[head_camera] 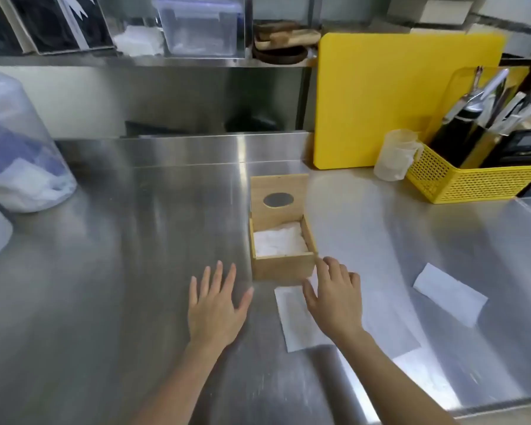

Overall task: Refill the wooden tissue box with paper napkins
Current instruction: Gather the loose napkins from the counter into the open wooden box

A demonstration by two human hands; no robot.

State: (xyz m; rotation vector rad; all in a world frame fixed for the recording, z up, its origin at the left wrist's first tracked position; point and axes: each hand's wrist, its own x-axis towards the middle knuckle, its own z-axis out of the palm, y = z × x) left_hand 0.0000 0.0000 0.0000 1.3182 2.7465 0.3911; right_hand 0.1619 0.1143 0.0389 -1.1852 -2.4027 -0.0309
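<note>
The wooden tissue box (284,266) stands open on the steel counter, its lid (279,197) with an oval hole tipped up at the back. White napkins (280,243) lie inside it. My left hand (216,305) hovers flat and empty, fingers spread, just left of the box. My right hand (334,294) is over a loose white napkin (295,320) lying in front of the box, its fingertips near the box's front right corner. Whether it touches the napkin I cannot tell. A second loose napkin (449,294) lies further right.
A yellow cutting board (396,96) leans at the back right, with a plastic measuring cup (396,156) and a yellow basket (472,182) of utensils beside it. A clear plastic container (19,148) stands at the left. A shelf with boxes runs above the counter (135,240).
</note>
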